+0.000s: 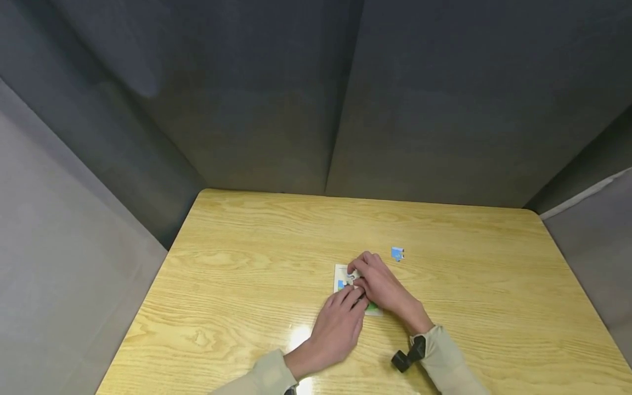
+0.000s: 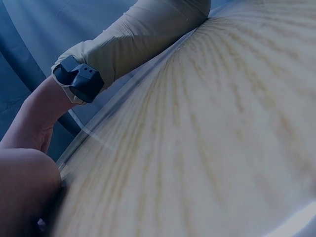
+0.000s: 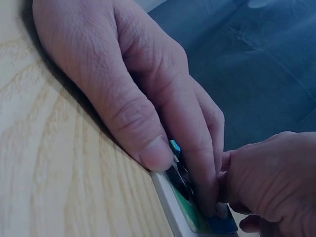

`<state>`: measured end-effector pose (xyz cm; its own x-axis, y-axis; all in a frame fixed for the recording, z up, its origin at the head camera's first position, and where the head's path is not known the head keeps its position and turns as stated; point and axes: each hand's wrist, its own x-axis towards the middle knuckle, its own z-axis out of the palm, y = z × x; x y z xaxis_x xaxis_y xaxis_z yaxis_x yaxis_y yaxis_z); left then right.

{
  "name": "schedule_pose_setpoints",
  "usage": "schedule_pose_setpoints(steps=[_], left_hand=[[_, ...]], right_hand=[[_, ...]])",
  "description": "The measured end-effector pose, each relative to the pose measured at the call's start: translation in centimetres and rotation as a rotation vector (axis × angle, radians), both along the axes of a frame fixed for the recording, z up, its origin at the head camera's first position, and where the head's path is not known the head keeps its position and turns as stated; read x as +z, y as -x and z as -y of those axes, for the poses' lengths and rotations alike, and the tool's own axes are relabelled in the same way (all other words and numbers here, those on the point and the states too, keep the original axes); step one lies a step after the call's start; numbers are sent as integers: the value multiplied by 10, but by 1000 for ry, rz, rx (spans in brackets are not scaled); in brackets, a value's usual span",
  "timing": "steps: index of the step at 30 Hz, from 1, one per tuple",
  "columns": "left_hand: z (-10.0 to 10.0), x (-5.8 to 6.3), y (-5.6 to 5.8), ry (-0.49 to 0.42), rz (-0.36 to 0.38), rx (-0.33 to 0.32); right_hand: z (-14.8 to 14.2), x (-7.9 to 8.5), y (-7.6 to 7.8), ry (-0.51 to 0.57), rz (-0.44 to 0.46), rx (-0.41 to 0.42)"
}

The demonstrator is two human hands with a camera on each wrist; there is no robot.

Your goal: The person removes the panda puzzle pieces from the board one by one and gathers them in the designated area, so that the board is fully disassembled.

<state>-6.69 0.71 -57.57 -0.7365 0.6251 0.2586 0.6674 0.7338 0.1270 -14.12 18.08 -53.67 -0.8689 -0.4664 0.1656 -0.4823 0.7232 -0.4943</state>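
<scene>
A small jigsaw puzzle [image 1: 340, 270] with a white frame lies on the table, much of it hidden under both hands. My left hand [image 1: 338, 323] rests with its fingers reaching over the puzzle's near part. In the right wrist view the left thumb [image 3: 157, 154] touches the white frame edge [image 3: 165, 200], beside green and dark picture pieces [image 3: 190, 210]. At the far part, my right hand [image 1: 382, 282] has its index finger and thumb curled at a small puzzle piece [image 1: 350, 277]. Only part of the right hand shows in its own wrist view.
One loose blue puzzle piece [image 1: 397, 253] lies beyond the right hand. The wooden table [image 1: 237, 263] ends at dark curtains [image 1: 257, 109] behind. A black wrist device [image 1: 408, 354] hangs at the right cuff, close over the table.
</scene>
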Motion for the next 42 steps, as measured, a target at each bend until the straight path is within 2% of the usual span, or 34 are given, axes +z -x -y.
schedule_pose_setpoints(steps=[10,16,23,27,36,42], left_hand=[[-2,0,3,27,7,11],[-2,0,3,22,5,1],[-1,2,2,-3,22,-4],[-1,3,2,0,39,5],[-1,2,0,-1,42,7],[-1,1,0,13,32,15]], right_hand=[[-12,1,8,129,168,-29],[-22,2,10,112,163,21],[-30,6,11,150,189,65],[-31,5,12,154,204,73],[-30,4,13,151,175,58],[-30,1,15,153,129,72]])
